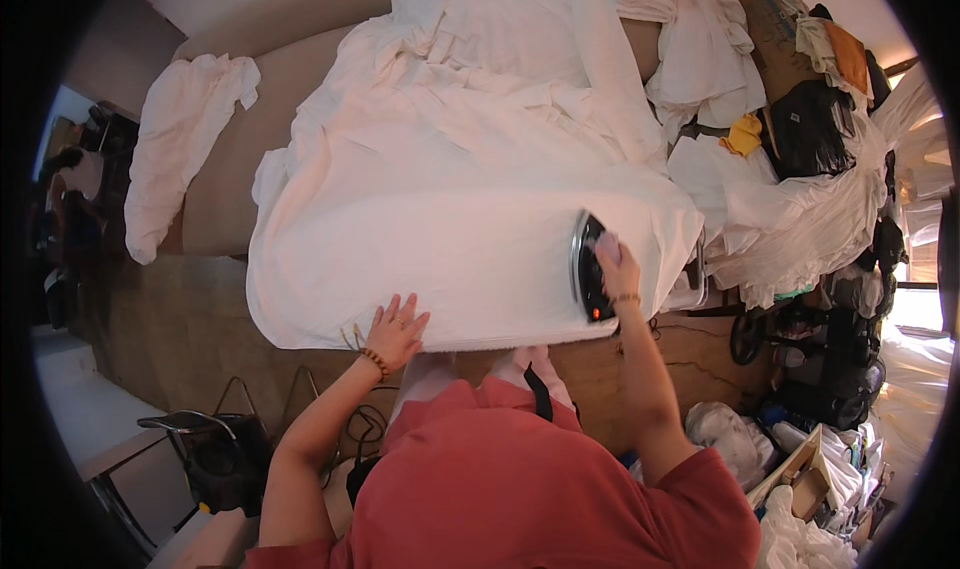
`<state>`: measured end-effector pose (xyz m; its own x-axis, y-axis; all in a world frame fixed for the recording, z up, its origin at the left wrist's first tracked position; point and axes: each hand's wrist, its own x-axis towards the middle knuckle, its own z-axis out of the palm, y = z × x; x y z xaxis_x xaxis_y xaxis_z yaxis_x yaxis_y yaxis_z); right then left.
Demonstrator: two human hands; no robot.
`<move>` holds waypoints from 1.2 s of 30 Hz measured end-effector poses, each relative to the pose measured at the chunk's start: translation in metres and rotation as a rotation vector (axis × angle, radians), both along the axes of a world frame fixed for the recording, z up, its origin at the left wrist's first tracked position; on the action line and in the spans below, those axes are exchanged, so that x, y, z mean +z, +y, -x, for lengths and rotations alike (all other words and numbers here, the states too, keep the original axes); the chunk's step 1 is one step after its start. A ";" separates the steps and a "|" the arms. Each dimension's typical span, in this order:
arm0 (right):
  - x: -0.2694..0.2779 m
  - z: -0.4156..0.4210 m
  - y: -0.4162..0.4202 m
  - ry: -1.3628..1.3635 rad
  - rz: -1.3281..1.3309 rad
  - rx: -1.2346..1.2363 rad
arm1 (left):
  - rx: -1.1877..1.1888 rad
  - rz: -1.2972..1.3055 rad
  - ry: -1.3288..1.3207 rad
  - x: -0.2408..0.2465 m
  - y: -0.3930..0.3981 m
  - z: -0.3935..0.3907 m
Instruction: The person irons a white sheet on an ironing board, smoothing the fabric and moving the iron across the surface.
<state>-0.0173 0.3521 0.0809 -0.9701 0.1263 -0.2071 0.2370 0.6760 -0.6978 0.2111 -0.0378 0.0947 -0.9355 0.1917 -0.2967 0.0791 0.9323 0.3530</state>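
Observation:
A large white cloth (420, 224) lies spread over a flat surface before me, smooth near my body and bunched in folds farther off. My right hand (619, 269) grips the handle of a black electric iron (591, 269), which rests on the right part of the cloth with its tip pointing away from me. A small orange light glows at the iron's heel. My left hand (396, 333) lies with fingers spread on the cloth's near edge, left of my body, and holds nothing. What supports the cloth is hidden beneath it.
Behind the cloth stands a beige sofa (225, 164) with a rolled white cloth (180, 149) on its left part. White fabrics (795, 216) are heaped at the right. A black folding chair (217, 449) stands at lower left, near cords on the floor. Another person (75, 186) is at far left.

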 end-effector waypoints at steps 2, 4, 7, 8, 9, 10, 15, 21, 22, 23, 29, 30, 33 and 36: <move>0.048 0.034 -0.043 -0.282 0.009 0.104 | 0.036 -0.042 -0.028 0.006 0.003 0.003; 0.049 0.068 -0.051 -0.249 -0.317 0.300 | 0.057 -0.147 -0.083 0.008 0.015 0.041; 0.059 0.067 -0.095 -0.050 -0.582 0.379 | 0.029 -0.257 0.251 0.007 0.049 0.106; 0.064 0.061 -0.116 0.044 -0.640 0.361 | 0.009 -0.286 0.288 0.012 0.067 0.134; 0.062 0.050 -0.125 0.119 -0.784 0.367 | -0.008 -0.329 0.339 0.014 0.085 0.161; 0.057 0.048 -0.121 0.107 -0.796 0.355 | -0.032 -0.371 0.391 0.016 0.104 0.187; 0.041 0.067 -0.094 -0.050 -0.594 0.273 | -0.139 -0.227 0.426 0.027 0.179 0.260; 0.025 0.087 -0.054 -0.430 -0.248 0.314 | -0.184 -0.198 0.268 0.000 0.209 0.295; 0.039 0.084 -0.052 -0.616 0.027 0.155 | -0.220 -0.170 0.280 -0.001 0.206 0.296; 0.039 0.081 -0.043 -0.694 0.204 0.139 | -0.254 -0.143 0.293 -0.001 0.204 0.297; 0.035 0.040 0.003 -0.769 0.578 0.139 | -0.369 -0.159 0.271 0.002 0.211 0.297; 0.036 0.028 0.004 -0.626 0.483 0.109 | -0.377 -0.182 0.275 -0.001 0.218 0.296; 0.041 0.000 0.001 -0.281 0.188 0.049 | -0.385 -0.194 0.317 -0.007 0.233 0.285; 0.009 -0.001 0.004 0.066 -0.155 0.144 | -0.343 -0.131 0.341 -0.014 0.238 0.266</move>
<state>-0.0159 0.3560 0.0904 -0.9913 0.0113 -0.1311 0.0876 0.7999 -0.5937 -0.0554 0.1998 0.0812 -0.8516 0.5204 0.0626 0.5046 0.7818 0.3663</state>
